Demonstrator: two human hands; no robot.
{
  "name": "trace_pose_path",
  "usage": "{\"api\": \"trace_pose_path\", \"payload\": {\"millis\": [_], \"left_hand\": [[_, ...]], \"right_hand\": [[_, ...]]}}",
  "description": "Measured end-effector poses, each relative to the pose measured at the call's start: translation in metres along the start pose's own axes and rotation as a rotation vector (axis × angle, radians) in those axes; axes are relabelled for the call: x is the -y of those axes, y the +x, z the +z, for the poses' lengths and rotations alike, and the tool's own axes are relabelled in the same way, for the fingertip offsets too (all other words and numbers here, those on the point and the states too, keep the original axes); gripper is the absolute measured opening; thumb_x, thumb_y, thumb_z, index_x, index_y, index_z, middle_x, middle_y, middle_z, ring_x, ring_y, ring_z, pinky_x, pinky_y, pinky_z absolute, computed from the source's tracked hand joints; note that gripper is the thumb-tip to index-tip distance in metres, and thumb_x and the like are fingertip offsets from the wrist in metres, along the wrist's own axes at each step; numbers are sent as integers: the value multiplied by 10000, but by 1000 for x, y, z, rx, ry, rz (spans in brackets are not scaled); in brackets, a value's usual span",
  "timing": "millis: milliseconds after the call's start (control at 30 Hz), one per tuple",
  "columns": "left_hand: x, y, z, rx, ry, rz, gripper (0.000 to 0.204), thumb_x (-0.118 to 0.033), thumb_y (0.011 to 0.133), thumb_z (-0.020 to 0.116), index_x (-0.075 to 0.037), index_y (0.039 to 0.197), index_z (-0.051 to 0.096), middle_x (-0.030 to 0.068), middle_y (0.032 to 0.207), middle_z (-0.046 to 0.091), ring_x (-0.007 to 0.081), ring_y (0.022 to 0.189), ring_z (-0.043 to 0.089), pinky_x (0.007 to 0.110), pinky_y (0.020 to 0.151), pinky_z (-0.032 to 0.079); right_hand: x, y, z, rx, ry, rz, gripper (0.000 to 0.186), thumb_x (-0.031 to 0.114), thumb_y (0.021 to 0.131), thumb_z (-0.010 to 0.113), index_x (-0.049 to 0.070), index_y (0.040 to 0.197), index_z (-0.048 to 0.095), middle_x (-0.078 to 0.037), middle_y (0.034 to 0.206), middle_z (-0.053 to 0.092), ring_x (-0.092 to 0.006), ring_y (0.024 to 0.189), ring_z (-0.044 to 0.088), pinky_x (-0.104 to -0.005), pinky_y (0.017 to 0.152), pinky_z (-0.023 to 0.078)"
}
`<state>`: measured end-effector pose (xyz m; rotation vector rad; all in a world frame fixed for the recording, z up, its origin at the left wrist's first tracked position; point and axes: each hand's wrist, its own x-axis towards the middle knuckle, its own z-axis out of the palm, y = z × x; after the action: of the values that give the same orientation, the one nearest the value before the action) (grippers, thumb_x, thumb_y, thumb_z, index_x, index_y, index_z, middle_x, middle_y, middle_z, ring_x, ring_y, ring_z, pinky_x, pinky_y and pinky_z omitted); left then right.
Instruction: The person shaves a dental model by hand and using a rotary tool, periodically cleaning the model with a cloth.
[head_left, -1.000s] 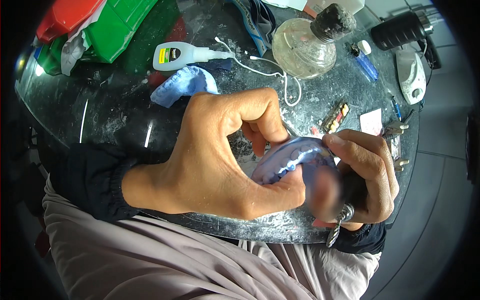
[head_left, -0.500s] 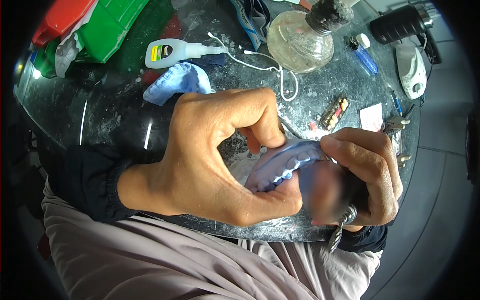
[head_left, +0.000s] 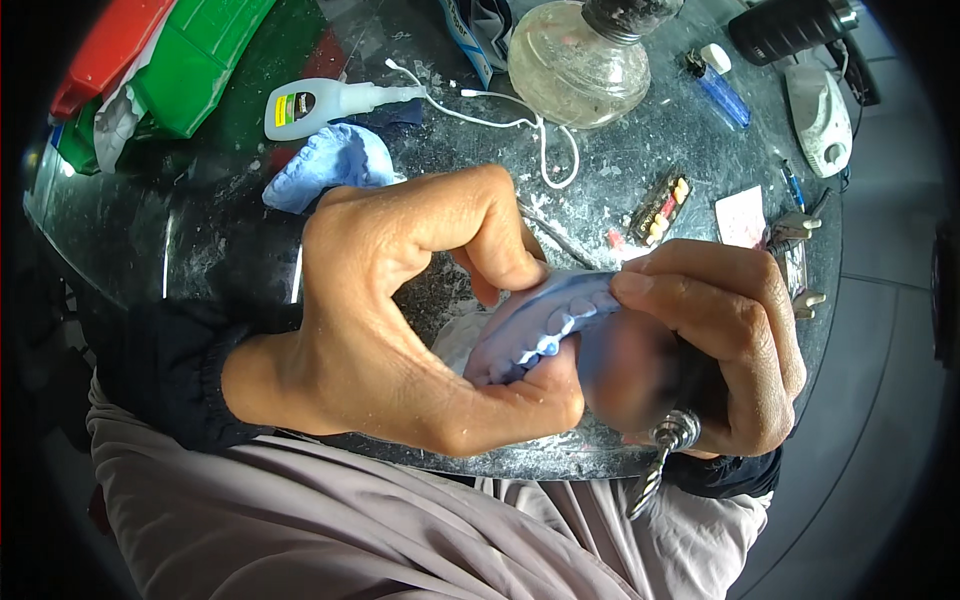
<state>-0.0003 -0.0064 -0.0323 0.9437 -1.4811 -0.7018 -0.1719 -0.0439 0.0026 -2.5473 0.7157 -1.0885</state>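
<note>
My left hand [head_left: 390, 320] is curled around a blue plaster dental cast [head_left: 545, 325], thumb over its lower edge and bent fingers at its top. The cast's row of teeth faces me, tilted. My right hand [head_left: 740, 340] pinches its right end with the fingertips. Below the right palm, a twisted metal tool handle [head_left: 655, 470] sticks out toward my lap; the rest of that tool is hidden. A blurred patch covers the area between the cast and the right palm. Behind my left hand lies another blue dental cast [head_left: 330, 165].
At the back stand a glass spirit burner [head_left: 578, 65] and a squeeze bottle [head_left: 330, 105] beside a white cord [head_left: 560, 160]. A strip of false teeth [head_left: 662, 208], a blue lighter [head_left: 722, 95] and a metal articulator [head_left: 795, 235] lie right. Green bins [head_left: 195, 65] fill the far left.
The whole view has shifted slightly, so the table things sit further left. Both hands keep their hold on the cast; the twisted tool handle has swung a little toward the lower left.
</note>
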Motion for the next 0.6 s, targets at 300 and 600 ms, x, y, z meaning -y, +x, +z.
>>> {"api": "trace_pose_path", "payload": {"millis": [300, 600], "left_hand": [[-2, -1, 0, -3, -48, -73, 277, -80, 438, 560, -34, 639, 374, 84, 500, 478, 72, 422, 362, 205, 413, 288], [-2, -1, -3, 33, -28, -70, 285, -87, 447, 580, -30, 649, 387, 98, 512, 496, 79, 430, 380, 207, 422, 298]], "right_hand": [[-3, 1, 1, -19, 35, -24, 108, 26, 701, 644, -3, 803, 623, -138, 758, 619, -190, 640, 618, -263, 541, 491], [-4, 0, 4, -35, 20, -41, 117, 53, 706, 641, -15, 799, 624, -144, 755, 614, -182, 624, 611, -256, 523, 481]]}}
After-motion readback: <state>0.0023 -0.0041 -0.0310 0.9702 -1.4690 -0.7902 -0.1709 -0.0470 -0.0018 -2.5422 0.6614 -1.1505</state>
